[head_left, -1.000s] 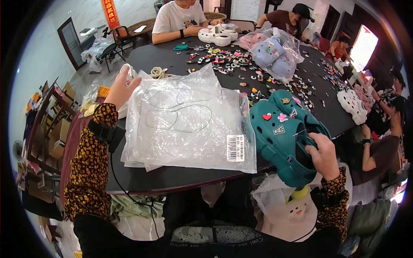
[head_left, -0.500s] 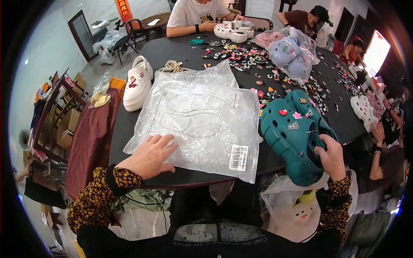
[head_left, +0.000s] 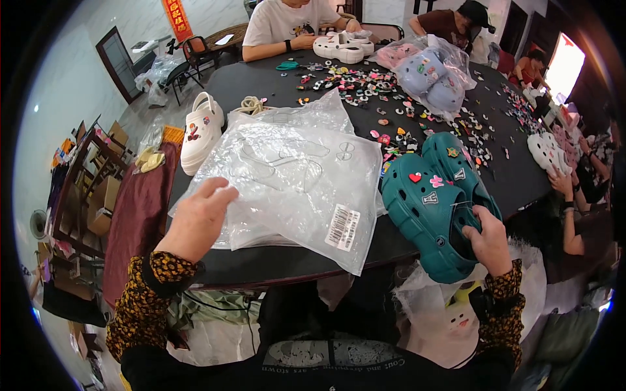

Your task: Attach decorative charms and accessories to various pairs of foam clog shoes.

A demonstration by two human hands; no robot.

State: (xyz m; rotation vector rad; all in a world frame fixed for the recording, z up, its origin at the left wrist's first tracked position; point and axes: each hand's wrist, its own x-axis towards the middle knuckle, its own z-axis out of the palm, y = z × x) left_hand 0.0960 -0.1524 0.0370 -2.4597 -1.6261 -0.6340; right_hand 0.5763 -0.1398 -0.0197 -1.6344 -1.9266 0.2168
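My right hand (head_left: 490, 242) grips a pair of dark green clogs (head_left: 417, 207) by their heel end, above the table's near right edge. Small charms, among them a red heart, a pink flower and letter shapes, sit on the clogs. At the left side of a clear plastic bag (head_left: 306, 179), my left hand (head_left: 195, 218) is closed, its fingertips pinching the bag's edge. That bag is printed with shoe-sole outlines and carries a white barcode label (head_left: 342, 227). It is buckled and lies askew over other clear bags (head_left: 251, 236).
A white clog (head_left: 202, 133) with charms stands beyond the bags at left, near a coil of cord (head_left: 251, 104). Many loose charms (head_left: 355, 85) cover the far table. A bagged blue pair (head_left: 427, 75) lies behind them. A person (head_left: 293, 29) opposite handles white clogs (head_left: 342, 47).
My left hand has gone from resting spread on the bag to pinching its left edge, and the bag has shifted and buckled. The green clogs stay in my right hand.
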